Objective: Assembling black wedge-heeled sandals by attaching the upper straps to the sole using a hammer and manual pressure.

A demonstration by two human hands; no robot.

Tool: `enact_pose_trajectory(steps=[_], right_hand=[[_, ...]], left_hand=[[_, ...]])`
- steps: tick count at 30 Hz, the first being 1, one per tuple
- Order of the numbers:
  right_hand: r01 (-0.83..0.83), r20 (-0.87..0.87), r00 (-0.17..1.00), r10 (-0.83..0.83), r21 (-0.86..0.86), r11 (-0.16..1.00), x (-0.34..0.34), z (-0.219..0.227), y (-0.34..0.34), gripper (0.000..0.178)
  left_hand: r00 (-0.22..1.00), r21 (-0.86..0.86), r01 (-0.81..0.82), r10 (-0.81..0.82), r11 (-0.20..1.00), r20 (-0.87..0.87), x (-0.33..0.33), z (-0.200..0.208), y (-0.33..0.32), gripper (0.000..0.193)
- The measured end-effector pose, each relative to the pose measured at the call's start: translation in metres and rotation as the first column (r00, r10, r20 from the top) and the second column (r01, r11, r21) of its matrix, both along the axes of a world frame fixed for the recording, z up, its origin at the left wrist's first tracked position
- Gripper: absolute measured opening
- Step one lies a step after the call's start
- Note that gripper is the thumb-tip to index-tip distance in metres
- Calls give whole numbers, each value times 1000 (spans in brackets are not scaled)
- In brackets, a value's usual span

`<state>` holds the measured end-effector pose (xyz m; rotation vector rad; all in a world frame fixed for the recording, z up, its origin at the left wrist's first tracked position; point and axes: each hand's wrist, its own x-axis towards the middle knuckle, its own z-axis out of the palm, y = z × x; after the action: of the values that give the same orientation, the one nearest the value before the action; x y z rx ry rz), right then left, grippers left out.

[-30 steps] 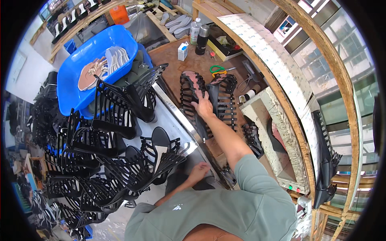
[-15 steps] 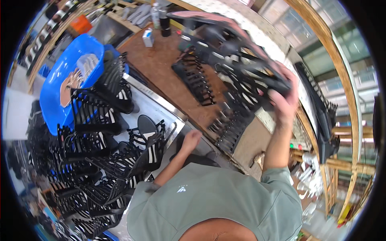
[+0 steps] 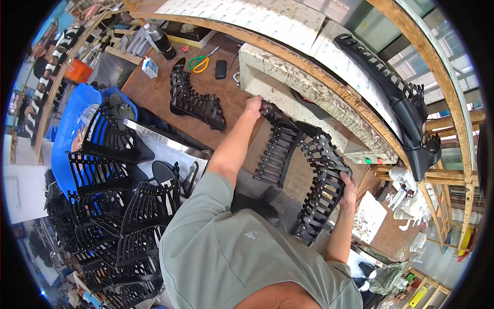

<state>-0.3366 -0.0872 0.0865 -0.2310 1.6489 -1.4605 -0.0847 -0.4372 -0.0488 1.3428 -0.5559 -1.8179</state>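
A black strappy gladiator sandal boot point(image 3: 323, 177), with studded straps spread open, spans the space between my hands above the bench's near side. My left hand point(image 3: 253, 104) is closed around its narrow far end, beside the shelf unit. At the right, my right hand point(image 3: 349, 186) grips the boot's outer edge, thumb and fingers around it. A second black strappy boot point(image 3: 193, 98) lies on the brown bench top point(image 3: 154, 105), left of my left forearm.
A blue tub point(image 3: 69, 149) and a heap of black strappy boots point(image 3: 123, 221) fill my left side. Scissors point(image 3: 203, 61), a small black case point(image 3: 221, 69), a little carton point(image 3: 150, 67) and a bottle point(image 3: 160, 41) sit at the back. A wooden-edged shelf point(image 3: 309, 98) borders the right.
The sandal boot has come down from the upper right toward me with my right hand. My left hand, earlier holding nothing near the bench edge, has reached forward and taken the far end.
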Motion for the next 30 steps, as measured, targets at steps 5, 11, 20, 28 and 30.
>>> enact_pose_trajectory(steps=[5,11,20,28,30], right_hand=[[-46,249,967,49,-20,999,-16,-44,-42,29],[-197,335,905,263,-219,956,13,-134,-154,34],[-255,-476,854,211,-29,967,43,-192,-170,84],[-447,-450,795,407,20,894,105,-157,36,95],[-420,-574,764,295,-94,903,111,-193,60,91]], left_hand=[[945,-441,127,-243,889,-218,67,116,119,30],[985,-324,-169,171,931,-23,204,221,268,51],[920,-528,332,-392,781,0,170,146,327,27],[430,-433,896,-423,94,798,140,110,393,35],[502,-493,862,-321,115,803,126,90,414,37]])
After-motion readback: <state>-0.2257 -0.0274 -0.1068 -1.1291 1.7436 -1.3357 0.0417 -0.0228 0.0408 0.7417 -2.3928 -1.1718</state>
